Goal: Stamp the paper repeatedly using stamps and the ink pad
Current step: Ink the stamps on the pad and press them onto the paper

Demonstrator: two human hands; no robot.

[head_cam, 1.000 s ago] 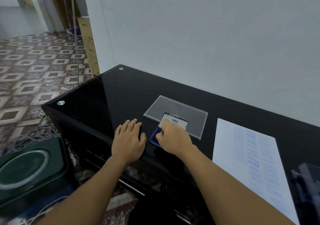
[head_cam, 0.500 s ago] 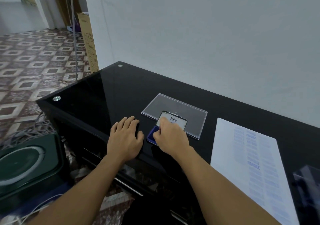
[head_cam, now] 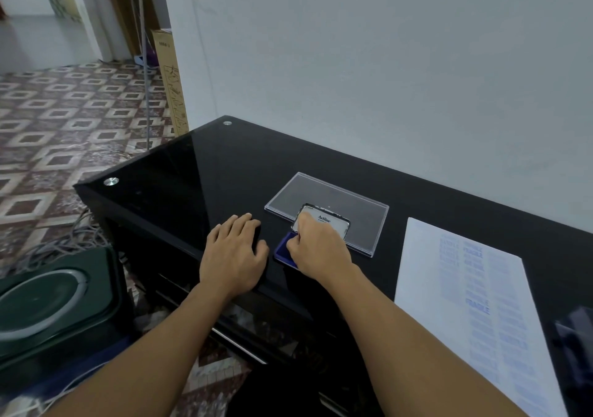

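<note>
On the black glass table (head_cam: 208, 176) lies a blue ink pad (head_cam: 283, 248) with its white labelled lid (head_cam: 333, 221) raised. My right hand (head_cam: 321, 251) sits on the pad with its fingers curled down around a stamp that the hand hides. Just left of the pad, my left hand (head_cam: 234, 253) rests flat on the table, a dark shape partly under its fingers. A white paper (head_cam: 465, 288) covered with several rows of blue stamp prints lies to the right, apart from both hands.
A clear plastic case (head_cam: 321, 192) lies behind the ink pad. A blurred dark object (head_cam: 574, 352) sits at the table's right edge, beside the paper. On the floor at left are a dark green container (head_cam: 48, 304) and loose cables (head_cam: 64, 243). A cardboard box (head_cam: 170, 80) leans by the wall.
Both hands keep their places on the table and the ink pad. Only the view shifts slightly.
</note>
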